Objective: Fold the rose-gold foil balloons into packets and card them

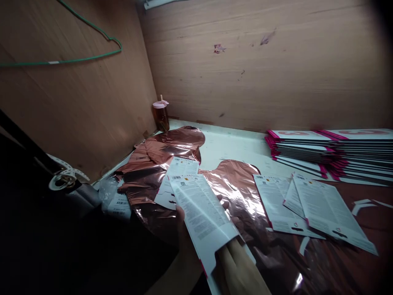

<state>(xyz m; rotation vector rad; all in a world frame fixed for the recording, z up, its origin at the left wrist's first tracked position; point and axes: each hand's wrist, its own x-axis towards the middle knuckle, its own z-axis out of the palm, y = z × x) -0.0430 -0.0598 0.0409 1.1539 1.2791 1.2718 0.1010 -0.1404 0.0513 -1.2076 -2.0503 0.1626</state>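
Note:
My left hand [181,229] grips a white printed card sleeve [202,213] from its left edge, thumb on top and fingertips showing past the right edge. My right forearm [241,268] runs into the sleeve's open lower end, and the hand itself is hidden inside. Under the sleeve lies a flat rose-gold foil balloon [242,192]. A second foil balloon [159,155] lies crumpled to the left with another white card [181,168] on it.
A stack of pink-edged cards [331,155] sits at the back right, with loose white cards [310,209] in front of it. A cup with a pink lid [161,114] stands in the corner. Wooden walls close in the left and back; a tape roll [63,180] hangs left.

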